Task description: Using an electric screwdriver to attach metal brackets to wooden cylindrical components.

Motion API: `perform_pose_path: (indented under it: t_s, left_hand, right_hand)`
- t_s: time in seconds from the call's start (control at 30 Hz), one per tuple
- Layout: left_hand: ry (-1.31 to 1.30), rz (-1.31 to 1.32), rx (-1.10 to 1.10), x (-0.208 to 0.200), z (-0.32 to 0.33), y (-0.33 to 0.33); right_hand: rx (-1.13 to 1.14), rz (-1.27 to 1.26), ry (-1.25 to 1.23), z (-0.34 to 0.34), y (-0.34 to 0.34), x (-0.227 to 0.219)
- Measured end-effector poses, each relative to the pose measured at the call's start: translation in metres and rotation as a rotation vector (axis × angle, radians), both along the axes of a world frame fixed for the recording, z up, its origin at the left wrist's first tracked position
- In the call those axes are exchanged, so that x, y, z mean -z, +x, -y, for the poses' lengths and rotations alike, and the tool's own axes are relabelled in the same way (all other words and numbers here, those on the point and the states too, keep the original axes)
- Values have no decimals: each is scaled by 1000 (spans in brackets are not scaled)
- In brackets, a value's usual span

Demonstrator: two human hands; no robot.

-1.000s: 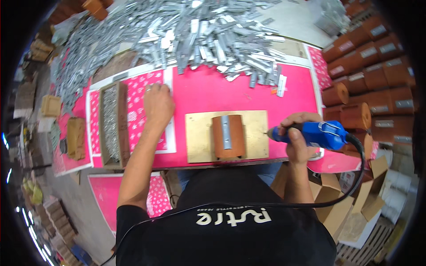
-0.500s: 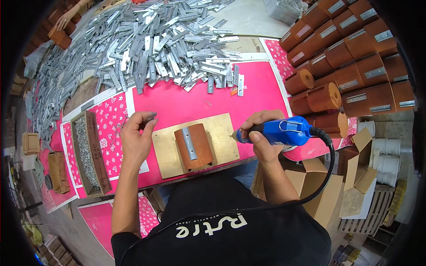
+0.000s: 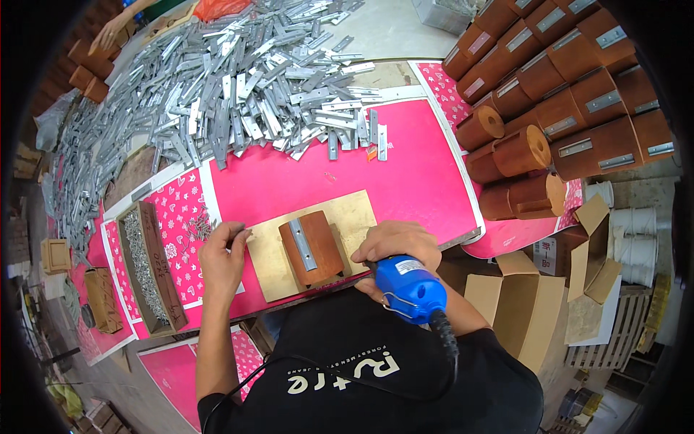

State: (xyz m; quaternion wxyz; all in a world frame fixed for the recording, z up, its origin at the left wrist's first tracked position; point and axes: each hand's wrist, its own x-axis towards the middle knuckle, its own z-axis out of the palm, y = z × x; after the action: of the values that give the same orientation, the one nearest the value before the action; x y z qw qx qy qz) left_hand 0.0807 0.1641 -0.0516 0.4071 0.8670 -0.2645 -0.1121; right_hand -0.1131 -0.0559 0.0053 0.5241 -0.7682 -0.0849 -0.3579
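Note:
A reddish-brown rounded wooden block (image 3: pixel 327 242) stands on a pale wooden board (image 3: pixel 271 278). Along its top lies a grey metal strip (image 3: pixel 303 244) with holes. My right hand (image 3: pixel 397 242) grips a blue corded power screwdriver (image 3: pixel 410 289) close to my body, right of the block; the tool's tip is hidden behind the fingers. To the left of the board, my left hand (image 3: pixel 223 254) is closed in a pinch near the board's edge. Whatever sits between its fingertips is too small to make out. Loose screws (image 3: pixel 199 228) lie on the pink sheet beyond that hand.
A narrow box (image 3: pixel 170 293) of small screws is at the left. Many metal strips (image 3: pixel 246 94) are heaped across the far table. Brown wooden pieces (image 3: pixel 517 152) are stacked at the right, above open cartons (image 3: pixel 517 296). Another person's hand (image 3: pixel 108 32) shows far left.
My right hand has brought the screwdriver left and nearer my body, turning its cord end toward me. My left hand has dropped slightly nearer the board. The view has shifted a little.

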Motion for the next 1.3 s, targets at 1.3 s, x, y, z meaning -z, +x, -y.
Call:
perform_pose_path:
  t_s: [1.3]
  left_hand:
    - [214,272,387,20,-7,-21]
  right_hand:
    - [234,-333,-535,-10,43,29]
